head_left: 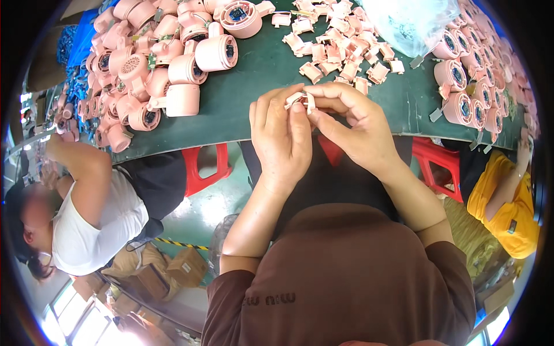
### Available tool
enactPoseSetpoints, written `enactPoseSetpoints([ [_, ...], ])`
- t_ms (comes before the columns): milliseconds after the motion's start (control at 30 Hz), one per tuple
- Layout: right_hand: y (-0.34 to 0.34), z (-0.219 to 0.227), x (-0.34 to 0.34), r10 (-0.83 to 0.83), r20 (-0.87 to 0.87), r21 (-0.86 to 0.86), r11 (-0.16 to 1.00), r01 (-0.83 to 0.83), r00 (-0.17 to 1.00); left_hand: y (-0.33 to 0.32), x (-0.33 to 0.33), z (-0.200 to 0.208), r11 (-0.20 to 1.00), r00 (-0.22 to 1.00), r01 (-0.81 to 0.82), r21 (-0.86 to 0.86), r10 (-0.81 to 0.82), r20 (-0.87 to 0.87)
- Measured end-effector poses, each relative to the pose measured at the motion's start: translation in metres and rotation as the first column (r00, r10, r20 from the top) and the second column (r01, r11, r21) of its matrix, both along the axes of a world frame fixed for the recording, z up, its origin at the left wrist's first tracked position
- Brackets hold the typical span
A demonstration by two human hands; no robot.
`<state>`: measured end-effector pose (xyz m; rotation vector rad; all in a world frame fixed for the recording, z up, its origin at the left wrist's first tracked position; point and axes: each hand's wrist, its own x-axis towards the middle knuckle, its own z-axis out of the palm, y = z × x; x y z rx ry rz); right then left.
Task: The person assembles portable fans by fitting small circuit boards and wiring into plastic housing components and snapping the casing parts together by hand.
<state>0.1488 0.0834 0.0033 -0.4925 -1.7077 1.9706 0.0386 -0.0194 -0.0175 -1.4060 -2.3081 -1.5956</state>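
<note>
Just over the near edge of the green table, a small pink plastic bracket (300,101) is held between my two hands. My left hand (281,134) grips it with thumb and fingers closed. My right hand (359,128) pinches its right side between thumb and forefinger. Fingertips cover part of the bracket, so its inner details are hard to make out. Straight ahead lies a loose heap of similar pink brackets (346,43).
Round pink housings (184,69) with wires and circuit boards crowd the left of the green table (254,75). More housings (459,108) stand at the right. A clear plastic bag (410,26) lies at the back. Co-workers sit on both sides, by red stools (435,164).
</note>
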Motion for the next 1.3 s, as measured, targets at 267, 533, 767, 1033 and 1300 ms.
enactPoseSetpoints([
  [267,-0.007,0.002,-0.002,-0.039,0.002,0.047,0.998,0.038,0.999,-0.002,-0.003,0.000,1.000,0.999,0.017,0.014,-0.016,-0.050],
  [533,-0.026,-0.011,-0.007,-0.282,-0.072,0.406,0.868,0.287,0.957,0.001,-0.002,-0.003,0.999,0.993,0.014,0.045,-0.009,-0.115],
  [767,-0.028,-0.021,-0.009,-0.334,-0.107,0.441,0.828,0.346,0.936,0.003,-0.002,-0.004,0.999,0.989,0.035,0.021,-0.032,-0.148],
  [1033,0.019,0.008,0.021,-0.185,0.099,0.579,0.810,0.095,0.978,-0.016,-0.015,-0.005,0.998,0.998,0.054,0.025,-0.053,-0.032],
  [1300,0.186,-0.006,0.030,-0.601,0.020,0.996,0.081,0.036,0.799,-0.008,-0.033,0.009,0.988,0.970,0.127,-0.090,-0.143,-0.195],
])
